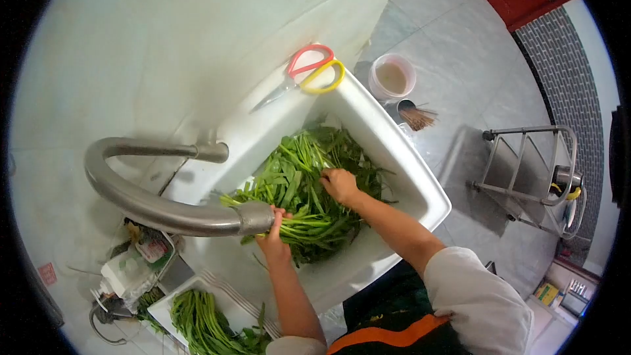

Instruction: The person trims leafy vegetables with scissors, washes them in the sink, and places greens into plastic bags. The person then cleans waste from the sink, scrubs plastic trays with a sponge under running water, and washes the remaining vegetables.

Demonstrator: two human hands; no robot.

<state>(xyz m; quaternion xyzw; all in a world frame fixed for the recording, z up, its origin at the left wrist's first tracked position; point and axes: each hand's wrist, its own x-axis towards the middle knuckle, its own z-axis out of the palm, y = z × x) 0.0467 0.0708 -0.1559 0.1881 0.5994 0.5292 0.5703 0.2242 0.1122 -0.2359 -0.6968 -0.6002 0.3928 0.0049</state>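
Observation:
A heap of leafy greens point(289, 171) with long stems and narrow leaves, which look like water spinach, fills much of the white sink point(424, 187). Below the faucet mouth, my left hand point(275, 242) is closed around a bunch of their stems; the faucet hides part of its fingers. My right hand point(340, 186) is over the middle of the heap, its fingers curled together on the greens. Exactly which stems or leaves it pinches is hard to see. Red-and-yellow-handled scissors point(307, 72) lie on the sink's back rim, apart from both hands.
A curved metal faucet point(151, 207) arches over the sink's left side. More greens point(200, 319) lie in the draining side at lower left. Beyond the sink stand a bucket of cloudy liquid point(392, 77), a can of thin sticks point(414, 115) and a metal cart point(526, 167).

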